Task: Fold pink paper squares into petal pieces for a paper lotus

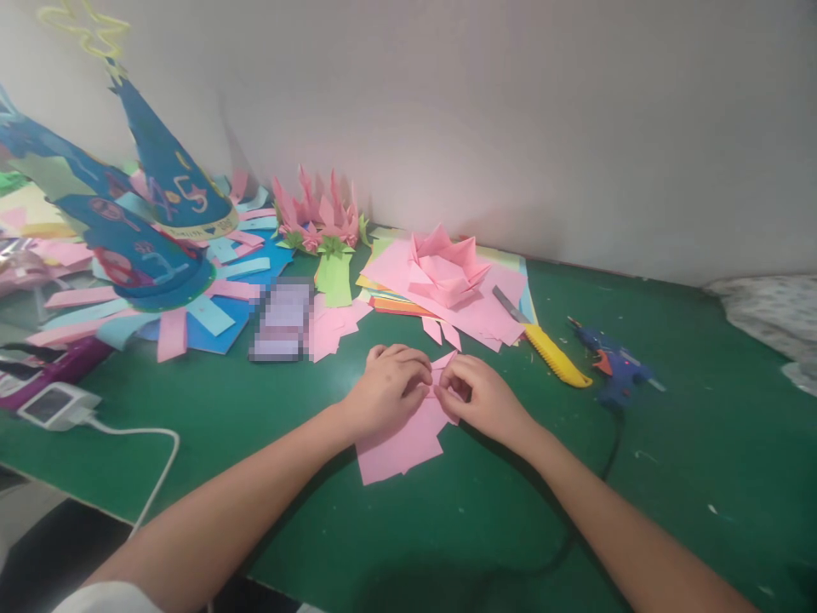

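Observation:
Close together above the green table, my left hand (391, 390) and my right hand (483, 396) both pinch a small folded piece of pink paper (445, 361). Its upper tip shows between the fingers; the rest is partly hidden by them. Several loose pink paper sheets (399, 453) lie under and in front of my hands. Just beyond are two small pointed pink paper petals (442, 330). A pink folded paper flower (447, 266) sits farther back on a stack of coloured paper (389, 302).
A yellow knife (554, 353) with its blade out and a blue glue gun (616, 362) with a cord lie on the right. Left are a phone (281, 319), a charger with white cable (60, 406), blue paper cone hats (172, 170) and a pink paper crown (319, 213).

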Available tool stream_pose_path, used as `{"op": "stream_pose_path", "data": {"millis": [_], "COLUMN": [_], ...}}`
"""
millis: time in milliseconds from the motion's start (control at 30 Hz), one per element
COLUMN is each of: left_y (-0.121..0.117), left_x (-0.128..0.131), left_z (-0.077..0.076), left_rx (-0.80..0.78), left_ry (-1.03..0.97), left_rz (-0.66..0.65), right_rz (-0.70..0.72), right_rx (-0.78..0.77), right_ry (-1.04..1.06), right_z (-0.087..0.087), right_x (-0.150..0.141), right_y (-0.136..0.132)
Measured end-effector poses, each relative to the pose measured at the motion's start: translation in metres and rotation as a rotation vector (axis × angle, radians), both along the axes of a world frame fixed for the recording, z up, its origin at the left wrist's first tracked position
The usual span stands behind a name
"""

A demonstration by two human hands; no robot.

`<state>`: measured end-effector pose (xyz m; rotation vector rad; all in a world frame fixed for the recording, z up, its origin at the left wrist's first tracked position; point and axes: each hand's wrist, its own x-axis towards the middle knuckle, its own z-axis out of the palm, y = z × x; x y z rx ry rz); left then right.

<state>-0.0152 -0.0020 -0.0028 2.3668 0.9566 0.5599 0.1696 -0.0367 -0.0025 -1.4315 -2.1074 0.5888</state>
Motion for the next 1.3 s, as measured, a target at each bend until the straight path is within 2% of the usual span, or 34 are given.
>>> {"op": "stream_pose_path", "data": {"millis": [867,1133,1300], "left_y": [-0.0029,-0.0035,-0.0032], "left_x": [0.001,0.0023,0.002], "left_z": [-0.0011,-0.0016,-0.0003], "left_rx": [-0.015,-0.01,-0.001], "left_ry": [0.004,0.004,0.013], "left_rz": [0.027,0.035,0.018], "right_rz": [0.011,-0.006,0.022], "right_rx": [-0.102,-0.066,-0.152], "right_ry": [0.032,0.023,0.079], "right_z": [0.0045,0.0019,0.0043], "right_x": [0.0024,0.0009,0.0046], "right_y": [0.0016,0.0011,0.0017]}}
